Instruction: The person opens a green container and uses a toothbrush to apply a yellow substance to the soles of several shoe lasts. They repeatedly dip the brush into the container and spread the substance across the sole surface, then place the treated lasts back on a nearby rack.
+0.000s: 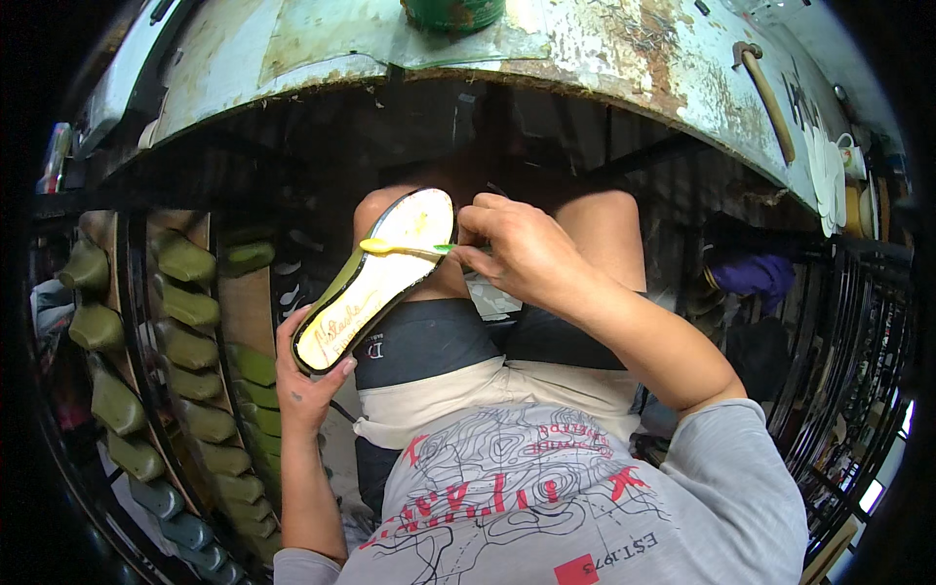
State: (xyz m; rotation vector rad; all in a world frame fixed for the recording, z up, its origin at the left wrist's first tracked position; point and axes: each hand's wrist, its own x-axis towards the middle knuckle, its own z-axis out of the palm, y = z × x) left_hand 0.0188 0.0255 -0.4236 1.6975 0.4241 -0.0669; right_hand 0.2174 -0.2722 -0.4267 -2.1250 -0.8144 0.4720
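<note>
A shoe last [341, 280], with only its green side showing, carries a pale insole [375, 302] edged in black, its underside turned up and marked with handwriting. My left hand [308, 382] grips it at the narrow lower end, fingers behind and thumb at the near edge. Between the thumb and fingers of my right hand [507, 244] is a small brush [414, 252] with a green handle and yellow-coated bristles. It lies across the wide part of the insole, its bristles at the left edge. The far tip of the handle is hidden by my hand.
A worn, paint-chipped workbench [331, 73] curves ahead, bearing a green can [453, 12] and a hammer [765, 102]. Racks of green shoe lasts [185, 302] stand at left. A black metal rack [829, 331] and purple cloth [756, 275] are at right.
</note>
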